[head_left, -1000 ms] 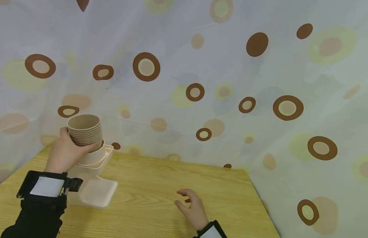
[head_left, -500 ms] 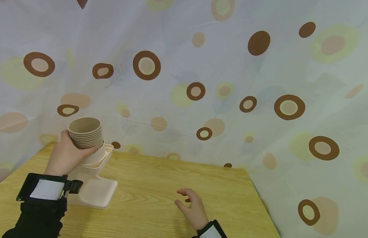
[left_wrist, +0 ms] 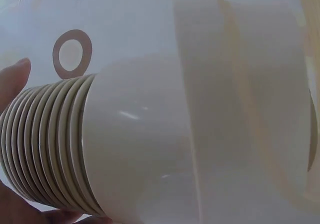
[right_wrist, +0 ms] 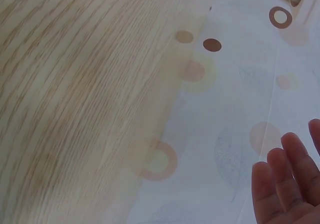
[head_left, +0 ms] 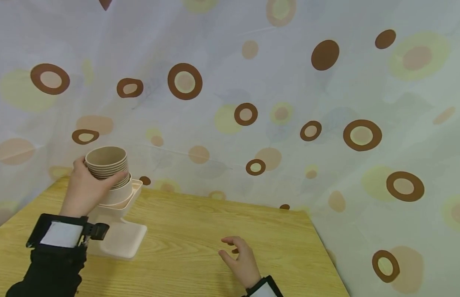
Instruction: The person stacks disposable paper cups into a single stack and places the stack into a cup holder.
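Note:
At the left of the head view, my left hand point(head_left: 83, 185) grips a stack of nested beige paper cups point(head_left: 108, 163), its thumb across the near side. The stack stands upright with its lower end inside the round collar of a white cup dispenser point(head_left: 120, 196). In the left wrist view the ribbed rims of the cups point(left_wrist: 50, 144) show just outside the dispenser's collar point(left_wrist: 135, 139), with fingertips on both sides. My right hand point(head_left: 242, 262) is over the table's front part, fingers loosely bent and holding nothing; its fingers point(right_wrist: 287, 184) also show in the right wrist view.
The dispenser's flat base plate point(head_left: 126, 239) lies on the wood-grain table point(head_left: 193, 231). Behind and to the right hangs a pale sheet point(head_left: 215, 49) with brown and yellow circles, meeting the table's back and right edges.
The cup stack has sunk a little into the dispenser. My left hand has since shifted slightly up along the cups. My right hand stays in place.

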{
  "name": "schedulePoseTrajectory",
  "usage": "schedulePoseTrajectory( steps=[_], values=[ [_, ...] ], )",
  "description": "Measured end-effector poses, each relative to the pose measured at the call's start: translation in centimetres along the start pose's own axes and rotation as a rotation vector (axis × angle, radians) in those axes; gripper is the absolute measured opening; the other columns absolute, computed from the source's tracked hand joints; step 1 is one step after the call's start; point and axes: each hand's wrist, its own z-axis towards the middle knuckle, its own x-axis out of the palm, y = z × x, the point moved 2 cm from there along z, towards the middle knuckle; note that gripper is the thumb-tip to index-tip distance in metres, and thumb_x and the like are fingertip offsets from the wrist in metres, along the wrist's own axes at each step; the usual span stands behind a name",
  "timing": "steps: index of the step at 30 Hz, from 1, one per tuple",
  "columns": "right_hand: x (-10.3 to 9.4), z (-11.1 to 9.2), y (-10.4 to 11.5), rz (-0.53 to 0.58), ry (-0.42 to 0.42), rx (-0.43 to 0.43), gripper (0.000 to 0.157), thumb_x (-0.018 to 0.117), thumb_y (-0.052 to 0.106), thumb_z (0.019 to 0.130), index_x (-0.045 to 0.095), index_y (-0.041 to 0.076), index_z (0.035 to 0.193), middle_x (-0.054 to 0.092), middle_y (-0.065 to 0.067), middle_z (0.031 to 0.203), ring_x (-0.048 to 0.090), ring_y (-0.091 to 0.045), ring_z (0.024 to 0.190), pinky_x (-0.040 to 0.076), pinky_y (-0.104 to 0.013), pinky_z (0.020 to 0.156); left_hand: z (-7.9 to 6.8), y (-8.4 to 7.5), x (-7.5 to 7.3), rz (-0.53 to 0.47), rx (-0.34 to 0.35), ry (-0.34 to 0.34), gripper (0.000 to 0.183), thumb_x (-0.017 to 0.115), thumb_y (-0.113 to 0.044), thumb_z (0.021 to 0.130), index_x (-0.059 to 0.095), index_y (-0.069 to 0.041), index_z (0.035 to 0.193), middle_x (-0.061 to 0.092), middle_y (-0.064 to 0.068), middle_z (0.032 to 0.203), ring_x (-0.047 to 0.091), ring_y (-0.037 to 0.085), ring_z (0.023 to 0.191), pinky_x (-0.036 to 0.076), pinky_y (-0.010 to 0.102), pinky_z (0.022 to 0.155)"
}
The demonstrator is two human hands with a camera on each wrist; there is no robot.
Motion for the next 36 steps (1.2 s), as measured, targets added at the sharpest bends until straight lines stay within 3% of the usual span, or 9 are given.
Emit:
schedulePoseTrajectory(
  steps=[7,19,30,36],
  values=[
    [0.2,0.0,-0.2,-0.006,-0.008,-0.02,0.036,0.063,0.03,0.087,0.065,0.0,0.107,0.067,-0.019,0.106,0.056,-0.027,0.093,0.054,-0.044,0.075,0.0,-0.8,0.1,-0.006,0.005,-0.08,0.1,0.064,-0.047,0.081,0.012,0.012,0.142,0.032,0.041,0.136,0.036,0.054,0.12,0.035,0.068,0.098],
    [0.4,0.2,-0.5,-0.008,-0.005,-0.014,0.036,0.063,0.03,0.087,0.065,0.001,0.107,0.067,-0.018,0.106,0.057,-0.028,0.094,0.054,-0.047,0.076,0.1,-0.1,0.0,0.041,0.037,-0.089,0.093,0.063,-0.045,0.082,0.023,0.018,0.137,0.037,0.042,0.128,0.038,0.054,0.117,0.036,0.067,0.096],
    [0.4,0.1,-0.4,-0.007,0.01,0.0,0.036,0.063,0.03,0.087,0.065,0.001,0.109,0.066,-0.017,0.107,0.056,-0.027,0.095,0.053,-0.047,0.077,-0.1,0.1,0.1,0.041,0.027,-0.086,0.093,0.062,-0.046,0.083,0.022,0.018,0.138,0.037,0.043,0.129,0.038,0.055,0.117,0.036,0.068,0.096],
    [0.2,0.1,-0.4,-0.017,0.017,0.007,0.036,0.062,0.031,0.088,0.065,0.002,0.11,0.066,-0.014,0.108,0.056,-0.027,0.096,0.053,-0.047,0.078,-0.2,1.1,0.7,0.017,0.045,-0.023,0.108,0.071,-0.041,0.077,0.004,0.01,0.145,0.029,0.044,0.136,0.036,0.057,0.119,0.034,0.071,0.095]
  ],
)
